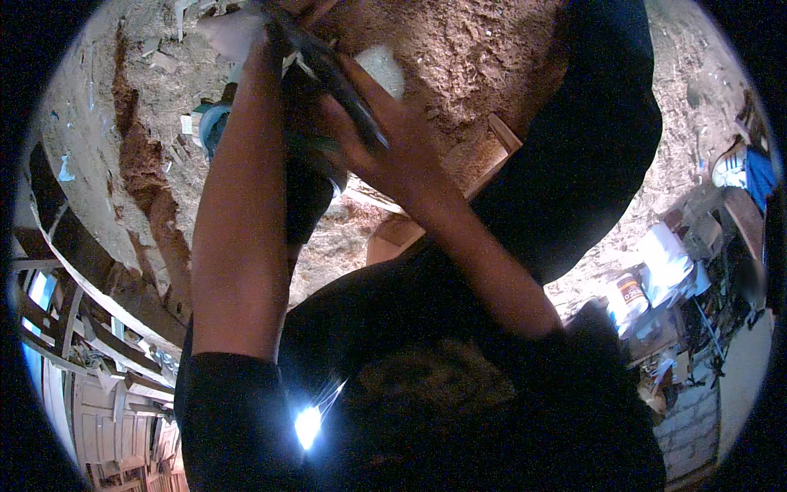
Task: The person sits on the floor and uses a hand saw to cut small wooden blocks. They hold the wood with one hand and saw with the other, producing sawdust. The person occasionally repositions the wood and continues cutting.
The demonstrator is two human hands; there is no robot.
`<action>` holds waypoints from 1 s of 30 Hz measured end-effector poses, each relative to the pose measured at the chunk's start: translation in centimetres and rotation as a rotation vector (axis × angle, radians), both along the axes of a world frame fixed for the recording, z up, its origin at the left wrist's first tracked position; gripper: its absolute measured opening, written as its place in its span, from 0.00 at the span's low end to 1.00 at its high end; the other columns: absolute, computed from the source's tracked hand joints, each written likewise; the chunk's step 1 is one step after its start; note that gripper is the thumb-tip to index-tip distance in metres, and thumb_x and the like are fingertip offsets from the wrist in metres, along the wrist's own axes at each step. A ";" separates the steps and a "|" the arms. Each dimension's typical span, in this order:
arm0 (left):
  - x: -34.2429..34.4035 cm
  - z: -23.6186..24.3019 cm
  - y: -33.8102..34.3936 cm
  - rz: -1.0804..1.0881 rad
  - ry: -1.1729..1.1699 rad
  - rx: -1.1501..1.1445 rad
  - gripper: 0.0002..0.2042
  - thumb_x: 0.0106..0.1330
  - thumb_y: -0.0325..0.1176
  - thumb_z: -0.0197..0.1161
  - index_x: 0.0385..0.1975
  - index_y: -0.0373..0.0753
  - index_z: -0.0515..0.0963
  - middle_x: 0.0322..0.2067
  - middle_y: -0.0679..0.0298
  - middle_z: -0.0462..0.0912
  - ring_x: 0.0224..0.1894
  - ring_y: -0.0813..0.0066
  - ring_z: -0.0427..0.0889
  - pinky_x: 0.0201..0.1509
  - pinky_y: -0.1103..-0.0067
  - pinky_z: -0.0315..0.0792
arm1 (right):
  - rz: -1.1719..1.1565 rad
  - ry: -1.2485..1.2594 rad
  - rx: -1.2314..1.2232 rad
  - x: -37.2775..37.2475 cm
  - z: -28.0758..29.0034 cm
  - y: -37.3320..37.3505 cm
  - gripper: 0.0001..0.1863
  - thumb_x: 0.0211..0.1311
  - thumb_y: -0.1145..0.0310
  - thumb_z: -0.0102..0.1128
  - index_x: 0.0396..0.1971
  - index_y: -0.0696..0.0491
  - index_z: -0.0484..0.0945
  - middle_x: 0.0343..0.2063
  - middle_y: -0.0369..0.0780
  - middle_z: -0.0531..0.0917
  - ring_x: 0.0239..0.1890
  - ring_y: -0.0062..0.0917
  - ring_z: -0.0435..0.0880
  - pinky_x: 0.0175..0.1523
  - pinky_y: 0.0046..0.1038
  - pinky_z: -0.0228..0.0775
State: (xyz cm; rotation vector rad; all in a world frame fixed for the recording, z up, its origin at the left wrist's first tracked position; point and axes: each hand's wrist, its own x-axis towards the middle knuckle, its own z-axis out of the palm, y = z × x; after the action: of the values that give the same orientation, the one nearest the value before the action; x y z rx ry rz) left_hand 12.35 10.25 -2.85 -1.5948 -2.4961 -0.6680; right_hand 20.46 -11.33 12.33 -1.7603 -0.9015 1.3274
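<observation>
My right hand (385, 139) is closed round a long dark bar-like tool (324, 66) that slants up and left toward the top edge. My left forearm runs up the middle-left to my left hand (258, 29), which is beside the tool's upper end; its fingers are blurred and I cannot make out what they hold. Below the tool, partly hidden by my arms, is a dark object whose shape I cannot tell. A teal bucket-like container (215, 127) stands just left of my left forearm, and a pale block (381, 70) lies beyond my right hand.
The ground (443, 57) is dirt and shavings, with wooden boards (496, 143) by my dark-clothed leg (607, 107). At the right lie white containers (660, 250) and clutter. Wooden frames and door panels (94, 410) stand at the lower left.
</observation>
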 end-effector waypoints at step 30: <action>0.3 0.2 -0.3 -0.041 0.008 0.005 0.28 0.55 0.41 0.72 0.52 0.34 0.71 0.41 0.46 0.84 0.44 0.44 0.85 0.49 0.57 0.78 | -0.027 -0.007 0.052 -0.1 -0.5 -1.3 0.24 0.72 0.67 0.57 0.64 0.60 0.70 0.53 0.55 0.83 0.52 0.46 0.86 0.56 0.39 0.77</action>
State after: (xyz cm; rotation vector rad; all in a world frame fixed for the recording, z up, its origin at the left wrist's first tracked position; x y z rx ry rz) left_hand 12.68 9.94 -2.62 -1.6474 -2.4603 -0.6710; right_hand 20.32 -12.62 11.84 -1.7324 -0.9050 1.2707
